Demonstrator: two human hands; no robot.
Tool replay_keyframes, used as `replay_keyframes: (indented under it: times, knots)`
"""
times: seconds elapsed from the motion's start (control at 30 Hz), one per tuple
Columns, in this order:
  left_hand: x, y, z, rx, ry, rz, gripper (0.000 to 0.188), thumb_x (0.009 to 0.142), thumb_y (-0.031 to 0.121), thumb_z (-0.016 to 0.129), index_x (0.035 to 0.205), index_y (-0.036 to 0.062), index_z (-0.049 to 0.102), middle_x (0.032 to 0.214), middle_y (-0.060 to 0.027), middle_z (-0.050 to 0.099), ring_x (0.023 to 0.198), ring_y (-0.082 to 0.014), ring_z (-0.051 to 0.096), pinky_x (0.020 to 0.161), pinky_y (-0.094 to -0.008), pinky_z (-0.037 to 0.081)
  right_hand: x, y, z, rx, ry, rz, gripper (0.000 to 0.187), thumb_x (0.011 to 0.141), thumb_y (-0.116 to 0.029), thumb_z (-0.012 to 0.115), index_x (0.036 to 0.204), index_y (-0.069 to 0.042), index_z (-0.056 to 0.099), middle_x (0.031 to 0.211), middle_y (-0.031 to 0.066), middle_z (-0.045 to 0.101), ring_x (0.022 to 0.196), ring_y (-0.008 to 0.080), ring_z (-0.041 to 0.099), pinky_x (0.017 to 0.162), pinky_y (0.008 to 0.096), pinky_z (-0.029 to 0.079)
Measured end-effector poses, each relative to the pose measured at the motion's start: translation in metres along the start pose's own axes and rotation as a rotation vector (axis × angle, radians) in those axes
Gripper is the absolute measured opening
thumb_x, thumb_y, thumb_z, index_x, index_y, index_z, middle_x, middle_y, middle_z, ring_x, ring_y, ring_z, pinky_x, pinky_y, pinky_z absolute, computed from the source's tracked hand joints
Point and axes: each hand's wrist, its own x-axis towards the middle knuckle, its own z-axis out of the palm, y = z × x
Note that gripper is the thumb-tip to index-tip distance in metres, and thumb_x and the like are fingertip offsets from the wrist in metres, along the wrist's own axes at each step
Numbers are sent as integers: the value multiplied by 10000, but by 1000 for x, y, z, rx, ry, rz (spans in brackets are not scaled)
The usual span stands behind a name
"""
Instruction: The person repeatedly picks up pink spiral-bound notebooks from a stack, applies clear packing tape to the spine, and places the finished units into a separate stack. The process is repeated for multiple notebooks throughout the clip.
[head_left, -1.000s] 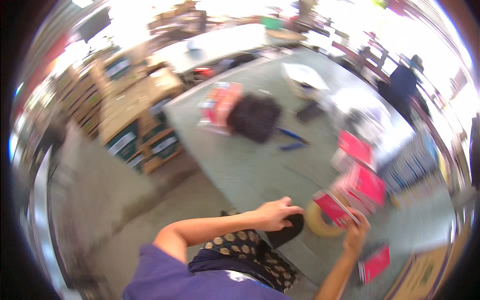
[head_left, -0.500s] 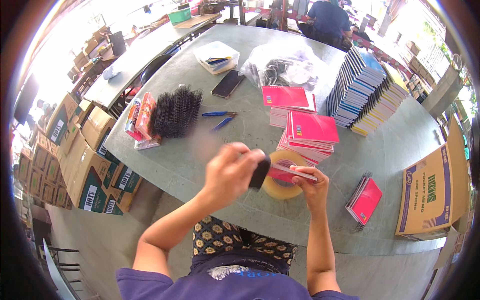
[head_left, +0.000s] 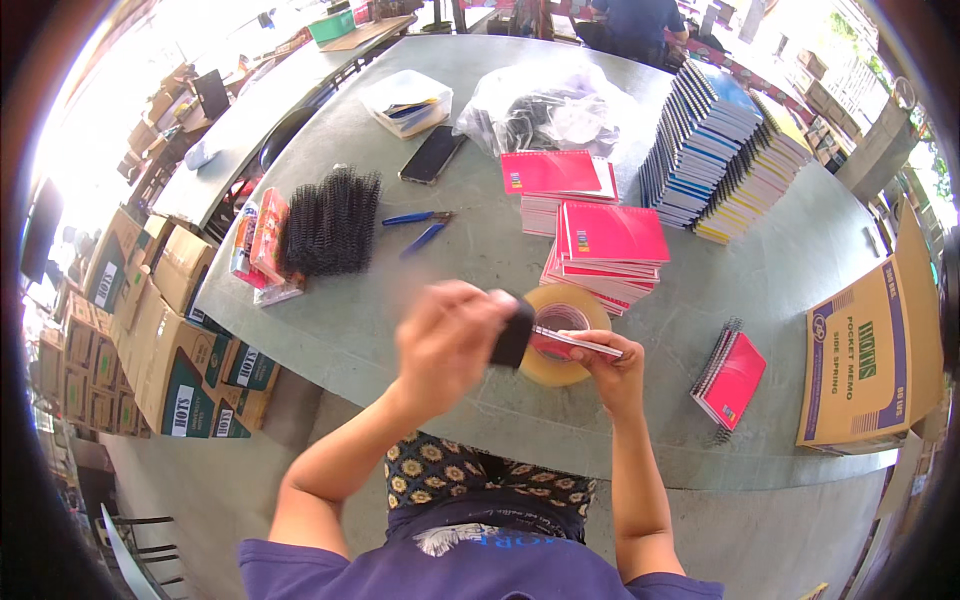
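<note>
My right hand pinches a thin red-covered notebook, held nearly edge-on with its pages upward. My left hand is curled and partly blurred. At its fingertips a dark black piece meets the notebook's left end; whether it is held or worn cannot be made out. Beneath the notebook lies a large roll of clear tape. Just beyond stand stacks of red notebooks. To the right lie a few red notebooks with black coils.
Black plastic spiral coils stand bunched at the left, near blue-handled cutters and a phone. Farther back are a white tub and a clear plastic bag. Tall notebook stacks and an open carton occupy the right.
The view has shifted slightly. My left hand and the black piece moved a little at the notebook's left end. My right hand still grips the notebook, now turned flatter.
</note>
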Motion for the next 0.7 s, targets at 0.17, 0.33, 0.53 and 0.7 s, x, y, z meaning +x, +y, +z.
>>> replay_keyframes:
  times: [0.17,0.33,0.53,0.7]
  knots:
    - [11,15,-6,-6,95,-55,313,664,-41,708,942,100,686,892,-85,611,834,-249,601,721,-341,517,-1,1,-3,-52,-42,2,172,809,-21,684,978,7,683,980,89,697,884,116,634,794,238,495]
    - [-16,11,17,-152,-338,32,301,667,9,717,951,97,672,882,-61,605,813,-216,606,645,-322,530,2,-6,-8,-147,-25,42,221,814,-34,691,1025,19,653,970,72,685,873,106,623,801,237,494]
    - [-10,12,25,-164,-292,17,356,658,-3,735,990,112,674,874,-68,597,769,-225,616,645,-340,530,-9,-16,-7,-211,-80,114,243,845,-38,655,1085,-3,638,940,18,667,855,60,573,788,217,470]
    - [6,23,25,-107,-62,-39,316,651,-20,742,943,83,685,881,-86,594,795,-240,584,677,-334,499,-13,-9,-10,-219,-126,41,269,878,-32,595,1145,-15,614,995,43,670,909,86,579,824,235,461]
